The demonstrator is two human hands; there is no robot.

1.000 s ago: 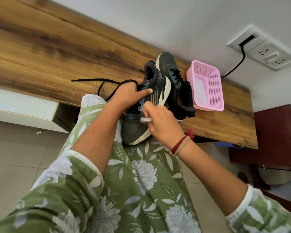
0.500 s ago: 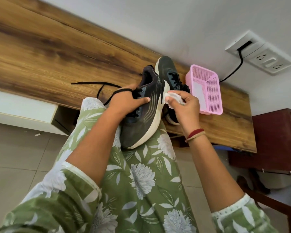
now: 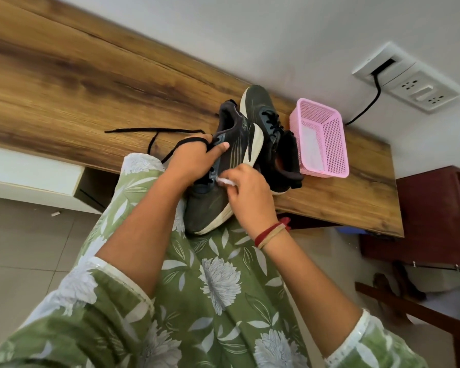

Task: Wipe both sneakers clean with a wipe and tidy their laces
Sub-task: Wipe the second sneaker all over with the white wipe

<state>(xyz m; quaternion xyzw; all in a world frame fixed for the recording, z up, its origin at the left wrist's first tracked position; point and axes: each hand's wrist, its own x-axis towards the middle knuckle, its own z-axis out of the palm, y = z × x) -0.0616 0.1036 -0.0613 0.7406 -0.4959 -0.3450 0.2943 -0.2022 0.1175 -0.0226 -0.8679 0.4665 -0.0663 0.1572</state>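
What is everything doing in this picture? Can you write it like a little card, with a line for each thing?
near sneaker: dark, pale sole, toe resting on the lap
other sneaker: on the wooden table, just behind the near one
left hand: holds the near sneaker at its laced top
right hand: pinches a white wipe against the near sneaker's side
loose lace: black, trails from the left hand over the table
basket: pink, on the table beside the other sneaker

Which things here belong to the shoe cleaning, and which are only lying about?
For the job: held sneaker, second sneaker, white wipe, loose black lace, left hand, right hand.

Only lying about: pink basket (white contents unclear), wall socket, black cable.
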